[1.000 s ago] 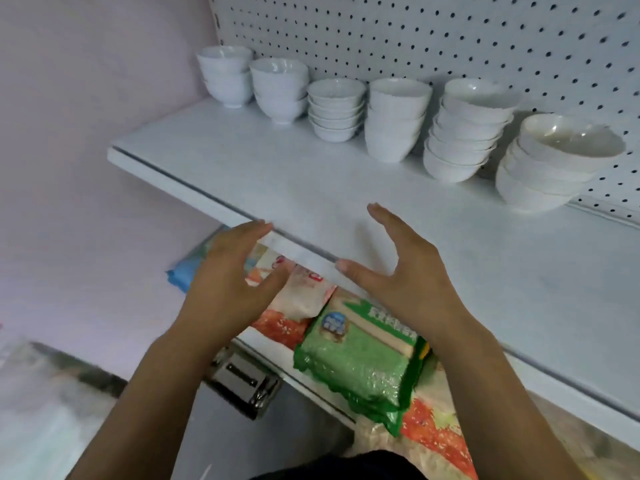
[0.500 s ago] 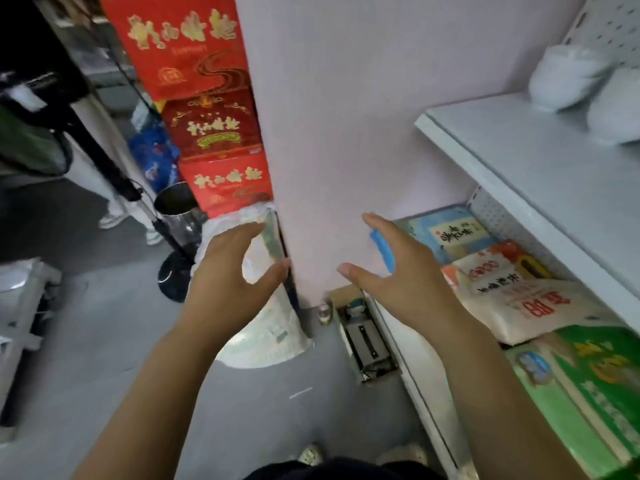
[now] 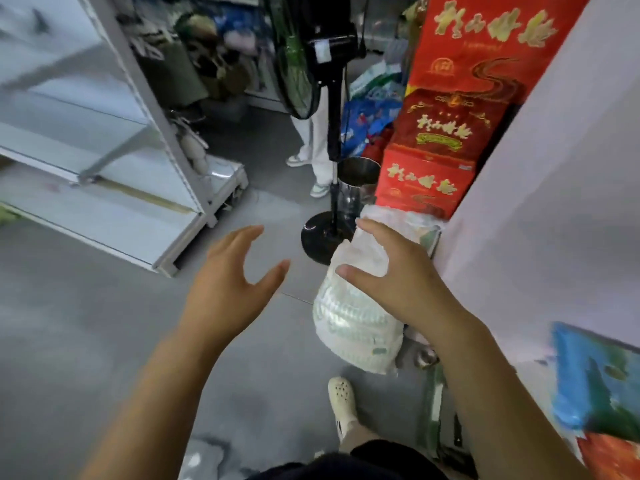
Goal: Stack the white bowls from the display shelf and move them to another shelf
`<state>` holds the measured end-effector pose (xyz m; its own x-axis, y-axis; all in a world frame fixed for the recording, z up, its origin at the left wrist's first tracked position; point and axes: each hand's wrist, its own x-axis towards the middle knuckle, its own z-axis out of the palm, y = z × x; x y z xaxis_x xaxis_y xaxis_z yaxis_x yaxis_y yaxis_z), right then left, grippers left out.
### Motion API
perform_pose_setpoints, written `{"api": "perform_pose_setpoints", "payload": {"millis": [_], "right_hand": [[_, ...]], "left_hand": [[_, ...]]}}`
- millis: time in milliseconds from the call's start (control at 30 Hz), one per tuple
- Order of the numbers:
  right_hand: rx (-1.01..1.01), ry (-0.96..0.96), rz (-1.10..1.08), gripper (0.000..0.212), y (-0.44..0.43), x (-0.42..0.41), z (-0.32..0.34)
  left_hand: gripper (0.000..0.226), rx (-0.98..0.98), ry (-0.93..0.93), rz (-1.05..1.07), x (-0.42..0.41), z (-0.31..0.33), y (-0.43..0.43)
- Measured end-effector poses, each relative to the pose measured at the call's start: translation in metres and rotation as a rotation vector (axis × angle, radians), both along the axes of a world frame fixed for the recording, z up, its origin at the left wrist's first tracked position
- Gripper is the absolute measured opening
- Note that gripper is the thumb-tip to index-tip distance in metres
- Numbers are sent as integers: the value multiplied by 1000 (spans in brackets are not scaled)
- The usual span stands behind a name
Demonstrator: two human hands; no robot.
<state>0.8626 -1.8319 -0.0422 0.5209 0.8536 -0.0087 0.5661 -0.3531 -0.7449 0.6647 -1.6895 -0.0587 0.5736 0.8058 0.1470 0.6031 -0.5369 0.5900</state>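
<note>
From my seat, both hands are empty. My left hand (image 3: 235,282) is spread wide with the thumb out, held in the air over the grey floor (image 3: 86,341). My right hand (image 3: 391,271) is just as wide, fingers straight, holding nothing.

The white bowls are nowhere in this view, so I cannot say where they stand relative to either hand, nor count how many are stacked or moved. With nothing carried, I judge this to be a walk between shelves, not a carry. At least one pickup, carry and set-down look to be left, though I cannot prove it from here.

Up and to the left of my left hand stands a white shelf unit (image 3: 104,150) whose boards look bare. It may be one of the task's two shelves, but that is a guess, and blur smears its near boards.

Right behind my right hand sits a white plastic-wrapped pack (image 3: 356,327). I cannot tell whether the fingers touch it or only pass in front. Beyond that hand rise a standing fan (image 3: 330,133) and stacked red boxes (image 3: 446,140). To its right, a pale panel (image 3: 554,185) blocks whatever lies behind it. A blue packet (image 3: 595,375) low on the right is cut off and blurred. Someone's pale trouser legs (image 3: 311,150) show past the fan. My own shoe (image 3: 341,393) shows below.
</note>
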Motion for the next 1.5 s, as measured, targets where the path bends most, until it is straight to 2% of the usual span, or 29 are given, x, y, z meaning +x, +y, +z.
{"api": "perform_pose_setpoints", "payload": {"millis": [367, 567, 867, 1200, 1500], "right_hand": [[-12, -43, 455, 75, 203, 18, 3], [-28, -65, 600, 74, 287, 0, 6], [-7, -48, 742, 76, 417, -98, 0], [78, -20, 776, 71, 561, -255, 7], [93, 5, 794, 73, 679, -321, 18]], "left_hand": [[62, -11, -80, 402, -12, 0, 113], [64, -31, -109, 534, -32, -5, 155], [63, -1, -100, 707, -133, -2, 243], [66, 81, -9, 744, -291, 31, 373], [65, 119, -18, 762, -364, 39, 487]]}}
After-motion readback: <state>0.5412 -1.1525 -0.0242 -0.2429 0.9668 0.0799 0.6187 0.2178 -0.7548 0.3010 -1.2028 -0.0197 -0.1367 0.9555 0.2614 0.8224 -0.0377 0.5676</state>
